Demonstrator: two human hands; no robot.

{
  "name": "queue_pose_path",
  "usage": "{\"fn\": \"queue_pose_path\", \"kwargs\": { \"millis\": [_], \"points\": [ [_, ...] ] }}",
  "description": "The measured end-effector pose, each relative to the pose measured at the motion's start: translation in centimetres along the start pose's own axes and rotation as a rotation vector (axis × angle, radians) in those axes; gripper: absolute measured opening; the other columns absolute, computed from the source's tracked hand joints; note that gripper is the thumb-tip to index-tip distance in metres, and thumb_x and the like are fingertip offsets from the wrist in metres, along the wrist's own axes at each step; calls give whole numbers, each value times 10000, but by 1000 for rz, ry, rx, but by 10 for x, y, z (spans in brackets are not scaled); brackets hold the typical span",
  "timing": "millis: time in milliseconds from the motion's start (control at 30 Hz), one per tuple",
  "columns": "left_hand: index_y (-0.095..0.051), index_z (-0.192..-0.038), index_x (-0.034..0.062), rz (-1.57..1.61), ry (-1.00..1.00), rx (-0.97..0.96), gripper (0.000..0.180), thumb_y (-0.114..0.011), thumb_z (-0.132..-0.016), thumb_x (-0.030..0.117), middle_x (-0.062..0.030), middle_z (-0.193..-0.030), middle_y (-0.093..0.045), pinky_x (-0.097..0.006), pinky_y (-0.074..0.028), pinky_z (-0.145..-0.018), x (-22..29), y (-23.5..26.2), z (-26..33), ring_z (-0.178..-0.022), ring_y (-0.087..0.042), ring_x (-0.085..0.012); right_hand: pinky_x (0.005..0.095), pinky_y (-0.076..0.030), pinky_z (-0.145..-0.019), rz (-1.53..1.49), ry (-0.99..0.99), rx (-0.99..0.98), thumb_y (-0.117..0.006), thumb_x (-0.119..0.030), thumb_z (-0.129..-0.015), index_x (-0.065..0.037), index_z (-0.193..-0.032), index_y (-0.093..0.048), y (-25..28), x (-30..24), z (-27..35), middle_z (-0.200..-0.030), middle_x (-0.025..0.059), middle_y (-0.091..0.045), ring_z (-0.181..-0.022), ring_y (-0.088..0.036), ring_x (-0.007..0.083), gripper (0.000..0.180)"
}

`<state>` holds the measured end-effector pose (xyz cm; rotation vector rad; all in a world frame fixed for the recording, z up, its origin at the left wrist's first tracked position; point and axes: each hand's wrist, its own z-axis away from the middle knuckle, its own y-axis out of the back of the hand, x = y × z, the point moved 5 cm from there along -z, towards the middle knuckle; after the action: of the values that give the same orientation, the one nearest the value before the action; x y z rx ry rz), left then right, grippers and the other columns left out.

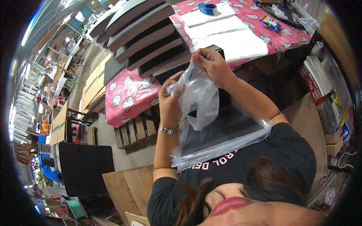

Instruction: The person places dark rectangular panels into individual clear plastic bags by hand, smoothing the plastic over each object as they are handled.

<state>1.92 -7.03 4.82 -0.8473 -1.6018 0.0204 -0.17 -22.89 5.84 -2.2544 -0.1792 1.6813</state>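
Observation:
Both of my hands are raised over my lap, gripping a clear plastic bag (pixel 201 100) that hangs crumpled between them. My left hand (pixel 171 94), with a metal watch at its wrist, closes round the bag's bunched side. A little higher and to the right, my right hand (pixel 213 67) pinches the bag's upper edge between thumb and fingers. Below, more clear plastic film (pixel 226 145) lies in layered folds against my shirt, over something dark; whether it joins the bag I cannot tell. Just beyond my hands, a stack of black flat boxes or panels (pixel 151 41) stands on the table.
The table wears a pink patterned cloth (pixel 126 96). White folded sheets (pixel 230 39), a blue tape roll (pixel 207 9) and a small blue-yellow packet (pixel 270 23) lie on it. Cardboard (pixel 94 81) and a black panel (pixel 86 169) stand left. A red crate (pixel 315 84) is right.

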Motion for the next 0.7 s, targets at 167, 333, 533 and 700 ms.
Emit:
{"fn": "queue_pose_path", "kwargs": {
  "millis": [167,333,533,700],
  "points": [
    [-467,-772,70,37,-151,57,222,-638,-708,-57,-56,-831,-598,-266,-479,-680,14,18,-9,-700,-562,-118,200,-366,-571,191,100,-85,-607,-266,-871,-62,-782,-540,1,-2,-3,-659,-47,-484,-600,-430,36,233],
    [-461,-821,86,-34,-179,128,272,-682,-725,-38,15,-764,-509,-179,-383,-618,9,11,1,-660,-489,-67,227,-425,-648,389,205,-5,-617,-129,-848,-8,-785,-632,16,-13,-15,-761,13,-603,-692,-520,67,137],
    [-551,-903,77,-222,-5,42,182,-686,-801,145,35,-793,-515,-198,-340,-581,-13,19,6,-658,-431,-42,264,-454,-627,-269,42,-27,-611,-95,-843,-39,-849,-643,1,-15,-10,-753,27,-611,-670,-549,92,64],
    [-577,-969,54,60,67,-158,285,-549,-884,325,-8,-852,-564,-246,-456,-665,12,44,21,-760,-530,-110,277,-466,-668,271,-183,-784,-654,-147,-816,2,-876,-650,-8,14,50,-746,57,-619,-706,-592,125,161]
  ]
}}
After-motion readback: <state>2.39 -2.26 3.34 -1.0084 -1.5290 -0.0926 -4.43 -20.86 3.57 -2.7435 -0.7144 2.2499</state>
